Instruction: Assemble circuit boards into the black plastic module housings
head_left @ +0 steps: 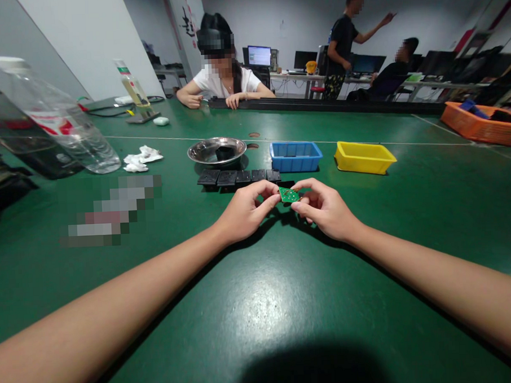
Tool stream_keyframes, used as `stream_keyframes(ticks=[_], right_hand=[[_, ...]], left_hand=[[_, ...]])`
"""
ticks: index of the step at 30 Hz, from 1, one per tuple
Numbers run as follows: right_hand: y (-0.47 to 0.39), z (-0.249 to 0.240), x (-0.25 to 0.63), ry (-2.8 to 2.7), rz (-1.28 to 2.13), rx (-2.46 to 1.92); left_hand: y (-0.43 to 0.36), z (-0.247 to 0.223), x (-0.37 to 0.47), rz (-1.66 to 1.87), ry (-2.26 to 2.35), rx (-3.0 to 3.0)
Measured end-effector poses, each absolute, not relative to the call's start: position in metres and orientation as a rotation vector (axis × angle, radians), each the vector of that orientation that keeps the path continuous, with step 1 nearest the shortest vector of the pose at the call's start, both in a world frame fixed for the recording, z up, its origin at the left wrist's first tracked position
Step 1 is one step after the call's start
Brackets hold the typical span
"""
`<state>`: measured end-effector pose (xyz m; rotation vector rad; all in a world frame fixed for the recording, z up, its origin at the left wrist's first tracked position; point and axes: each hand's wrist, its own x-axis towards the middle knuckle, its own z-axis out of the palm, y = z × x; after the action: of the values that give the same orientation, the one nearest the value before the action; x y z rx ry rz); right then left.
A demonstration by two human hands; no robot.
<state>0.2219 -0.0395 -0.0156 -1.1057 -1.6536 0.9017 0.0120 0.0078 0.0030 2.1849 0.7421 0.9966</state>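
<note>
A small green circuit board is held up between my two hands over the table. My left hand pinches its left edge between thumb and fingers. At the right edge, my right hand grips it the same way, with some fingers curled underneath. Just beyond my hands lies a row of several black plastic housings, its right end partly hidden by my fingers. Behind the row stand a round metal bowl with a black piece in it, a blue bin and a yellow bin.
On the left of the green table are a large clear bottle, crumpled tissue and a blurred-out flat item. An orange basket stands far right. Across the table sits a person wearing a headset.
</note>
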Motion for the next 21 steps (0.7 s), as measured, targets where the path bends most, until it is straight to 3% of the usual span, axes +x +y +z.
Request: stream_keyframes(ticks=[21], right_hand=[[-0.0388,-0.0136,0.2207,-1.741,0.916,-1.111]], left_hand=[[0.0064,0.0002,0.0132,1.037,0.788,2.169]])
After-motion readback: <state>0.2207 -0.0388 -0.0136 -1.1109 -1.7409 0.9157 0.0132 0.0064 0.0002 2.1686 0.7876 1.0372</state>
